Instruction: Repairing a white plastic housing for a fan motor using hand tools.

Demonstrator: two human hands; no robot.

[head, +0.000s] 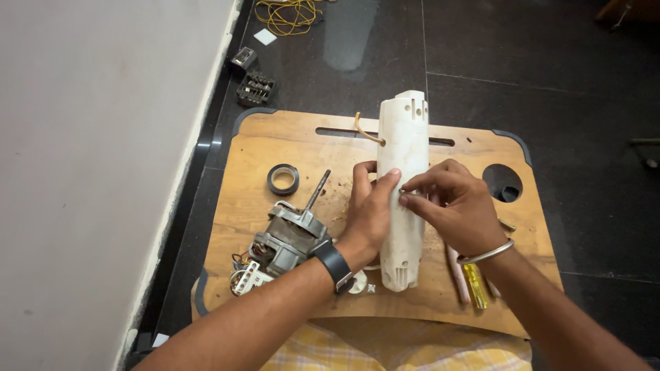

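Note:
A long white plastic housing lies lengthwise on a wooden lap board. My left hand grips its left side around the middle, with a black watch on that wrist. My right hand pinches something tiny against the housing's right edge with thumb and forefinger; the small part is too small to make out. A metal bangle circles my right wrist. An electric motor with a shaft and coloured wires rests on the board to the left of my left hand.
A roll of black tape lies left of the housing. A yellow-handled tool and a pinkish stick lie under my right wrist. Yellow wire and small black parts sit on the dark tiled floor beyond. A white wall runs along the left.

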